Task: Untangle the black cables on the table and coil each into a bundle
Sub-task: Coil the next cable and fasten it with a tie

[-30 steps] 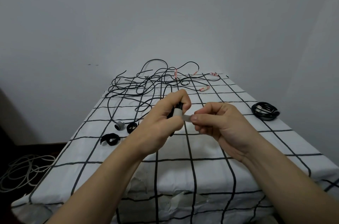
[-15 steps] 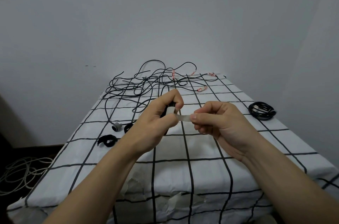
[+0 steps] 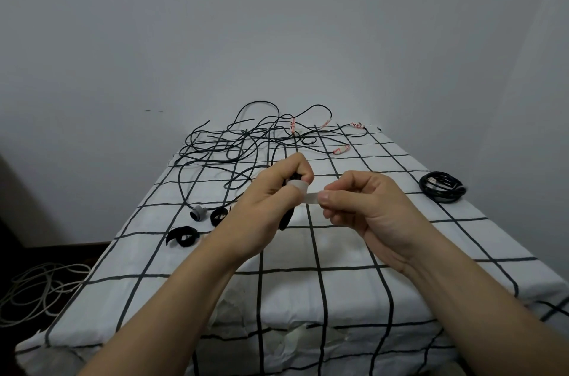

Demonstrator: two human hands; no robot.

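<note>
Seemingly light and floppy, the bundle (image 3: 285,217) is gripped in the left hand (image 3: 271,206) above the surface (image 3: 338,252) while the right hand (image 3: 369,206) pinches a white strip (image 3: 309,197) round it; the springy tangle (image 3: 246,141) beyond is probably best taken by a free end.

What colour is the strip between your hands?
Whitish and translucent: the strip, best seen in the head view.

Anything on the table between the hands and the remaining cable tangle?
Nothing visible: only bare tablecloth before the cable tangle. Both hands are busy, though: left hand grips a black cable bundle, right hand pinches the white tape strip stretched from it.
</note>
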